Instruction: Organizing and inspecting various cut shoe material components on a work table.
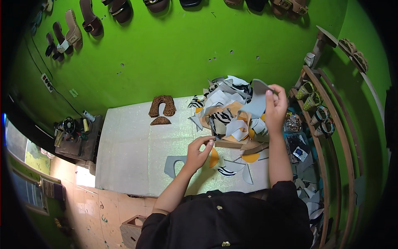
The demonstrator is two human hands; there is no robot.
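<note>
On table (124, 141), right hand (275, 108) pinches a grey cut piece (256, 101) lifted above the scrap pile (232, 116); left hand (199, 150) fingers curled, looks empty. Two leopard pieces (162, 108) set aside, most of pile prob. left to sort

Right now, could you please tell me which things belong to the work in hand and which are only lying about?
In hand:
right hand gripping grey cut piece
left hand
pile of cut pieces

Lying about:
leopard-print pieces
sandals on wall
thread spools
</note>
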